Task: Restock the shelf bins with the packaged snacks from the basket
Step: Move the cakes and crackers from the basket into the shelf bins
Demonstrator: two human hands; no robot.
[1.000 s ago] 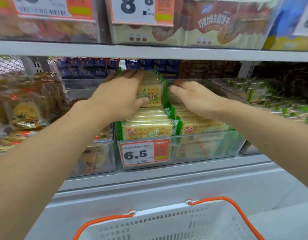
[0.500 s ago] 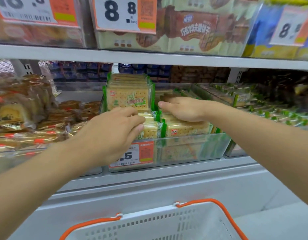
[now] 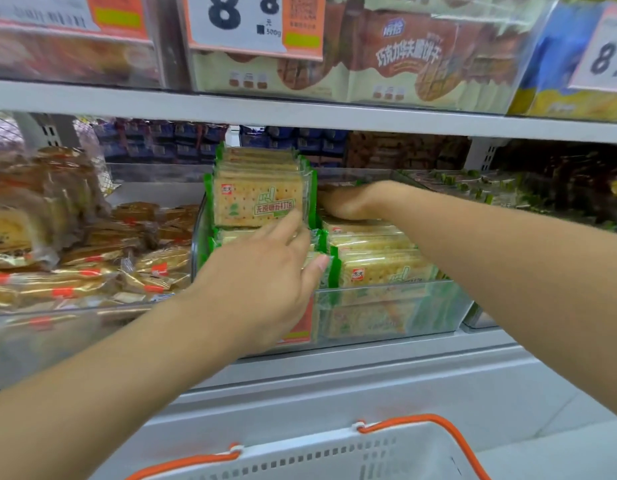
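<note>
I take the clear cracker bin [image 3: 397, 306] on the lower shelf [image 3: 335, 362] as my reference.

1. Left of the bin: a second clear bin [image 3: 57, 327] holds gold-wrapped pastries [image 3: 92, 271], piled loosely.

2. At the bin's left half: my left hand [image 3: 265, 282] is in front of the bin, covering most of its orange price tag [image 3: 302, 327]. The fingers are extended and spread, not curled around anything. The fingertips [image 3: 293, 220] reach the lower edge of an upright stack of green-edged cracker packs [image 3: 258, 199], which stands on end inside the bin, label facing me. I cannot tell whether they press the front pack or only touch it.

3. At the bin's right half: more cracker packs [image 3: 380, 254] lie flat in an overlapping row. My right hand [image 3: 352, 200] rests palm down on the rearmost of these, just right of the upright stack. Its fingers lie flat; their tips are hidden behind the stack.

4. Above the bin: the upper shelf [image 3: 300, 112] carries chocolate wafer packs [image 3: 421, 60] and a price tag reading 8.8 [image 3: 251, 22].

5. Below the bin: the white basket [image 3: 335, 459] with orange handles [image 3: 438, 431] sits at the bottom edge of the view. Its contents are not visible.
</note>
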